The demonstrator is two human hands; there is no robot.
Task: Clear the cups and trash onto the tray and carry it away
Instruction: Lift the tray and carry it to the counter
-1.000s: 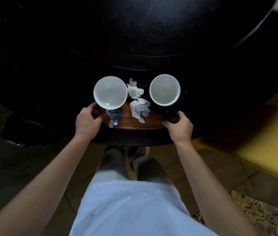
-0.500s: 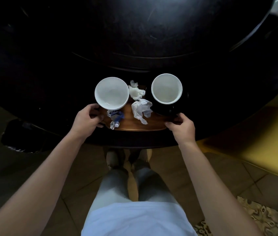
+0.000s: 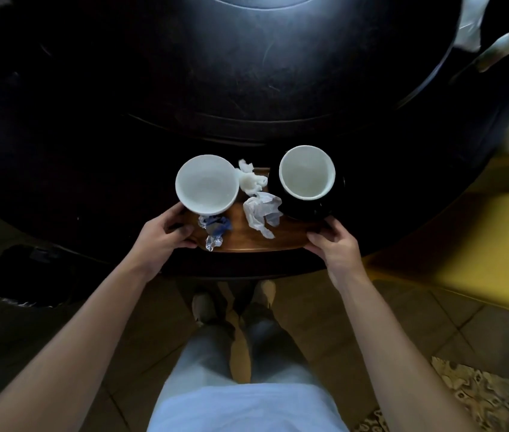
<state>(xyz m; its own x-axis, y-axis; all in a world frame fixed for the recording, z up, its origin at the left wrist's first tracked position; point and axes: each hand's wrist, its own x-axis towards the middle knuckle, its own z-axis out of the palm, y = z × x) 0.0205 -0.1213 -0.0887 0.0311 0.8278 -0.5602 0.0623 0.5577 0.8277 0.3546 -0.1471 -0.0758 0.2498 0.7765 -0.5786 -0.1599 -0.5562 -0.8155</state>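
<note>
A brown wooden tray point(image 3: 281, 239) sits at the near edge of the dark round table point(image 3: 247, 88). On its left end stands a white cup point(image 3: 206, 184), on its right end a black cup with a white inside point(image 3: 307, 173). Between them lie two crumpled white tissues point(image 3: 250, 181) point(image 3: 262, 212) and a blue and silver wrapper point(image 3: 214, 229). My left hand point(image 3: 162, 236) grips the tray's left end beneath the white cup. My right hand point(image 3: 334, 246) grips the tray's right end by the black cup.
A yellow seat point(image 3: 471, 244) stands to the right of the table. A dark bin with a liner point(image 3: 28, 275) sits on the floor at the left. A patterned rug point(image 3: 481, 400) lies at the lower right. My legs and shoes are below the table edge.
Both hands kept hold of the tray's ends. My view has pulled back and risen, so more of the floor, my feet and the table top show.
</note>
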